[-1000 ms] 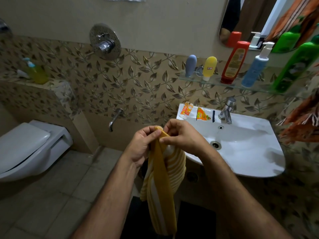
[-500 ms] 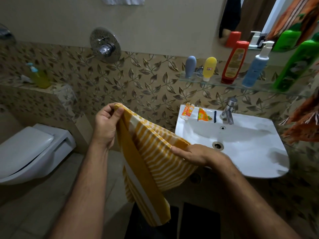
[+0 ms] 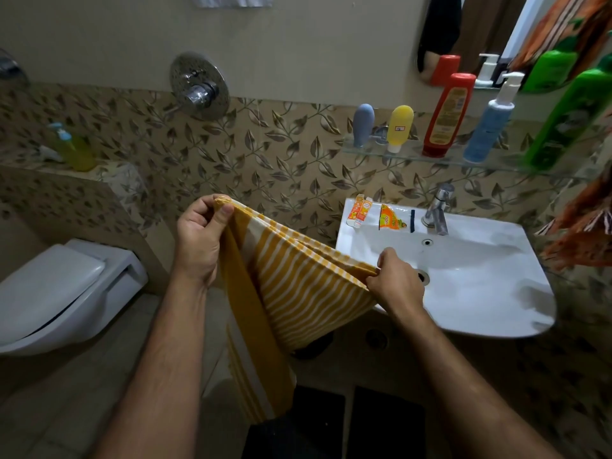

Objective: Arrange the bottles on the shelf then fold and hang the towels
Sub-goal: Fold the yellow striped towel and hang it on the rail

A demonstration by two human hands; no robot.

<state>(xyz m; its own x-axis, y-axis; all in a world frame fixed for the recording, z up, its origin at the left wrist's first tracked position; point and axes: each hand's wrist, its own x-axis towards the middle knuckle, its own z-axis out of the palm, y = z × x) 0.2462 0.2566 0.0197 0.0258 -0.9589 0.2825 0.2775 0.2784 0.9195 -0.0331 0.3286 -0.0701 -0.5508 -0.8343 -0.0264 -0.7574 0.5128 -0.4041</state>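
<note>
A yellow towel with white stripes (image 3: pixel 298 293) hangs stretched between my hands in front of the sink. My left hand (image 3: pixel 198 240) pinches its upper left corner, held higher. My right hand (image 3: pixel 395 286) grips the opposite end, lower, at the sink's left rim. The folded towel sags down below them. On the glass shelf (image 3: pixel 414 157) stand a grey tube (image 3: pixel 362 124), a yellow tube (image 3: pixel 400 127), a red bottle (image 3: pixel 448 115), a blue pump bottle (image 3: pixel 491 127) and a green bottle (image 3: pixel 566 124), all upright in a row.
A white sink (image 3: pixel 490 293) with a tap (image 3: pixel 438 210) and small sachets (image 3: pixel 359 212) is at right. A toilet (image 3: pixel 63 293) is at left. An orange patterned cloth (image 3: pixel 586 226) hangs at the right edge. A wall valve (image 3: pixel 198 86) sits above. A yellow-green bottle (image 3: pixel 74 149) rests on the left ledge.
My hands have pulled apart from a joined grip, spreading the towel sideways; the left rose to the left, the right moved toward the sink and now grips the towel's end.
</note>
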